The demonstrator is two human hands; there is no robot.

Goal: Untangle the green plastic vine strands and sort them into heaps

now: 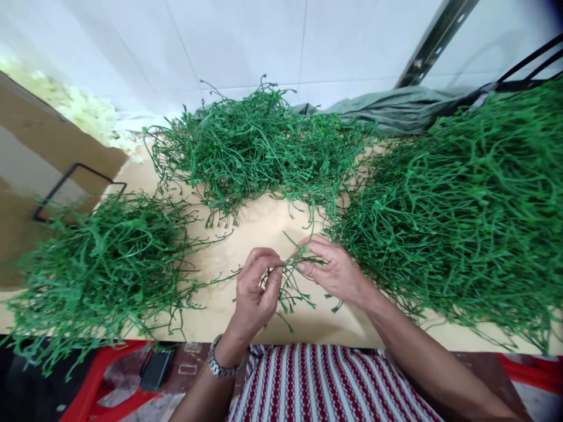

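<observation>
My left hand and my right hand meet over the middle of a pale tabletop, both pinching the same small green plastic sprig. Its thin branching stems hang down between my fingers. A metal watch sits on my left wrist. A heap of the same green stems lies to the left of my hands. A second heap lies at the back centre. The largest heap fills the right side, just beyond my right hand.
A cardboard box with a black wire frame stands at the left, white flower pieces behind it. A grey-green cloth lies at the back by the tiled wall. Below the table edge are a red crate rim and a black object.
</observation>
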